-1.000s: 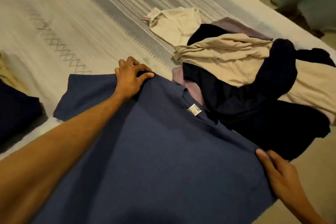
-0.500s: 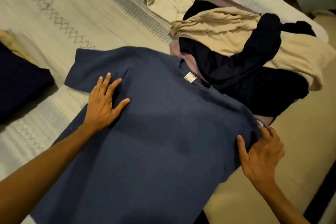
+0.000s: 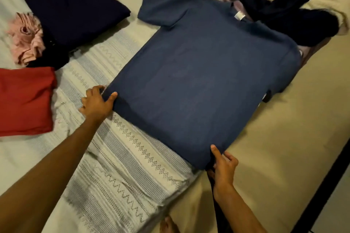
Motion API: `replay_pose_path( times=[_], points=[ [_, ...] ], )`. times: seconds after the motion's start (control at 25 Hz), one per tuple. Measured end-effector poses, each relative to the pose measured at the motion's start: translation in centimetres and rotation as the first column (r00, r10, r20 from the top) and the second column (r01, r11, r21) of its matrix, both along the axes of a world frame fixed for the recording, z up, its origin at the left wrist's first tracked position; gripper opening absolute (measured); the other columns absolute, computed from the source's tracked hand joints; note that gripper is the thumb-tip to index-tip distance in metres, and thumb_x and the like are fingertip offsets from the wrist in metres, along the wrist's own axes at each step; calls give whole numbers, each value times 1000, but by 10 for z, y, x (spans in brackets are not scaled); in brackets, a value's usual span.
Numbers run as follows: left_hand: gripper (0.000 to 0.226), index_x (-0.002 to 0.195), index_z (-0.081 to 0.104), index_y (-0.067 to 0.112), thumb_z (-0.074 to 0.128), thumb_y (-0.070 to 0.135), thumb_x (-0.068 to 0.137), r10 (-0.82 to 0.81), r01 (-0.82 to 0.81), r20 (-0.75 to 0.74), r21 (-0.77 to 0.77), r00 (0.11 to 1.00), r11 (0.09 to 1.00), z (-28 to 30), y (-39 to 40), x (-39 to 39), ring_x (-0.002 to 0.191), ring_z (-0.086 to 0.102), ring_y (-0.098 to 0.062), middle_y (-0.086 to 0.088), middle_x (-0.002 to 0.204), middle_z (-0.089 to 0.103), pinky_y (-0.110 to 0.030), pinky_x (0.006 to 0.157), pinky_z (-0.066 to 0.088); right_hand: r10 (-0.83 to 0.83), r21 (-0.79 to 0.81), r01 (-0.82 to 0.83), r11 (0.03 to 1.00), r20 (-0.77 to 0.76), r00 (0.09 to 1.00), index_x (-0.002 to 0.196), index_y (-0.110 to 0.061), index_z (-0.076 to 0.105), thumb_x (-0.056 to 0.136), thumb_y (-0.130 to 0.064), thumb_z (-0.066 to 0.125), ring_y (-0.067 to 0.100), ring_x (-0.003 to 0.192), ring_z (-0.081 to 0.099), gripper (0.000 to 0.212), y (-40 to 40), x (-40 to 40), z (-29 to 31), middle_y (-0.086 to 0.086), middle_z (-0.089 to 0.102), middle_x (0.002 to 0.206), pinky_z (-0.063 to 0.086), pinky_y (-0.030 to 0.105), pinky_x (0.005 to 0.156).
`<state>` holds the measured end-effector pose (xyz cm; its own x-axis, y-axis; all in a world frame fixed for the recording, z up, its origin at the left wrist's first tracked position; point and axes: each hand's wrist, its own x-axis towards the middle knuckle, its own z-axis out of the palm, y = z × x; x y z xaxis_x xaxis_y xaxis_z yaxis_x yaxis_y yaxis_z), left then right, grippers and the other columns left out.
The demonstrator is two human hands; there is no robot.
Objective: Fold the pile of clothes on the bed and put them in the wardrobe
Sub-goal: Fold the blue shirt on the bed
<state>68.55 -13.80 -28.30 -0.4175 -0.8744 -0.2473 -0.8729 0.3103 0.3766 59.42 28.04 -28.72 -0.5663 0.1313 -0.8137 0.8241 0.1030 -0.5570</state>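
A blue T-shirt (image 3: 198, 73) lies spread flat on the bed (image 3: 284, 138), its collar label toward the far right. My left hand (image 3: 97, 101) pinches the shirt's hem corner at the left, thumb on top of the cloth. My right hand (image 3: 223, 164) pinches the other hem corner at the near edge, thumb on top. The unfolded pile (image 3: 280, 0) of beige and dark clothes sits beyond the shirt's collar at the top right.
A folded dark navy garment (image 3: 72, 5) lies at the upper left. Beside it is a crumpled pink cloth (image 3: 26, 38), and a folded red garment (image 3: 24, 100) lies at the left. A patterned bedspread (image 3: 123, 166) covers the bed. The bed's edge runs along the right.
Both hands slid from the shirt's shoulders down to its hem corners and now pinch them. The view pulled back, showing the folded garments at the left.
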Motion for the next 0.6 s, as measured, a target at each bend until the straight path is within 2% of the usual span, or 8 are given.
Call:
replay_pose_path(
  times=[0.04,0.12,0.2,0.32,0.4,0.48,0.56,0.6],
  points=[
    [51,133,58,15,65,52,98,-4,4,-7,-4,1000,1000,-1,-9,0,126,52,-46,-18,137,60,-59,105,38,-21,-92,26,995,60,998,116,-20,61,75,-49,89,25,94,65,57,4,7,1,9,74,111,57,41,80],
    [43,118,64,7,68,46,99,-115,117,-67,29,991,993,-7,-34,8,109,64,-47,-23,114,71,-53,94,50,7,-263,19,965,99,995,120,-26,69,87,-39,80,23,104,70,37,10,16,4,-2,79,114,51,41,92],
    [40,108,68,9,72,47,96,-135,145,-192,39,972,989,-6,-53,21,94,70,-43,-22,99,74,-52,86,57,-31,-298,43,954,45,999,128,-21,70,88,-22,78,29,111,71,41,16,22,12,1,77,121,52,45,99],
    [33,101,69,15,76,46,92,0,11,-369,29,930,1000,3,-79,49,77,70,-18,-10,93,73,-37,81,60,20,-292,-14,956,20,1000,127,1,67,63,-30,97,24,61,64,77,13,46,36,11,71,87,53,32,54],
    [35,106,70,8,76,40,94,106,-97,-398,42,911,994,0,-96,78,82,71,-18,-13,97,71,-36,82,59,140,-263,-108,959,103,985,115,2,66,37,-41,106,24,47,58,98,-6,88,51,19,65,71,47,28,40],
    [44,109,72,10,76,49,89,256,-212,-378,156,889,965,-15,-116,118,83,74,-32,-18,100,73,-43,77,62,240,-261,-184,948,201,950,105,-3,68,54,-33,103,34,55,66,69,-22,131,54,24,73,78,54,33,48],
    [60,113,73,19,76,69,80,356,-261,-301,312,885,913,-50,-146,167,64,74,-29,-22,97,75,-32,55,61,279,-223,-224,949,262,924,110,-10,71,77,-20,90,39,70,75,39,-29,161,50,21,79,89,58,37,62],
    [69,115,73,22,75,77,74,359,-244,-307,354,881,903,-81,-170,192,62,74,-32,-21,96,76,-34,50,61,278,-195,-226,954,305,911,111,-13,74,78,-19,89,38,73,77,37,-28,170,47,19,79,91,58,37,65]
  ],
)
